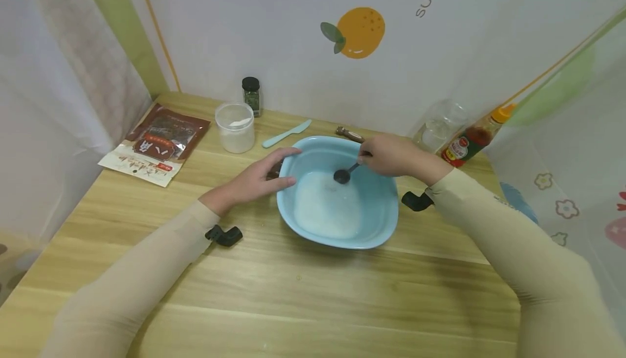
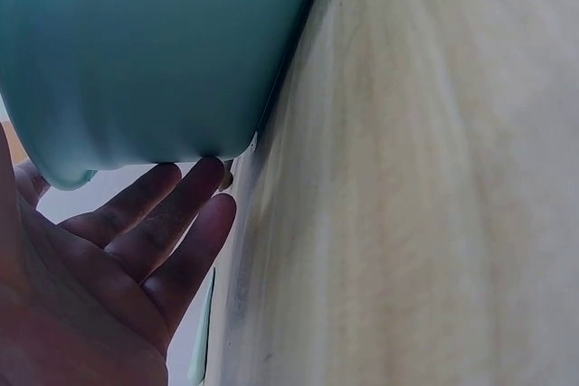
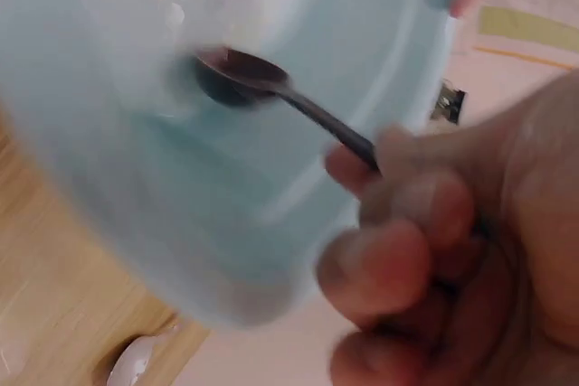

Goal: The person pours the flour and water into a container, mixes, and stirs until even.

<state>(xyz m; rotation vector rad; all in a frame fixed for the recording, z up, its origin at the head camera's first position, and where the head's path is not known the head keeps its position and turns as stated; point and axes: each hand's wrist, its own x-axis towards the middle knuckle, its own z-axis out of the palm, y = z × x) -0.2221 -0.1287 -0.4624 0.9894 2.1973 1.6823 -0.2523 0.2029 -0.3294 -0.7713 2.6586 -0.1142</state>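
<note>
A light blue basin (image 1: 337, 241) stands on the wooden table with whitish, milky contents (image 1: 325, 214) in its bottom. My left hand (image 1: 254, 180) grips its left side, with a digit over the rim and other fingers (image 2: 167, 228) against the outer wall. Above the far right part of the basin, my right hand (image 1: 388, 154) holds a dark spoon (image 1: 342, 176) by its handle. The round bowl of the spoon (image 3: 240, 74) is low inside the basin; whether it touches the contents I cannot tell.
Behind the basin lie a pale green spreader knife (image 1: 287, 133) and a brown-handled item (image 1: 349, 134). At the back left are a jar of white powder (image 1: 236, 135), a black-capped herb jar (image 1: 251, 97) and a star anise bag (image 1: 156, 143). A sauce bottle (image 1: 471, 139) and clear container (image 1: 435, 132) stand right.
</note>
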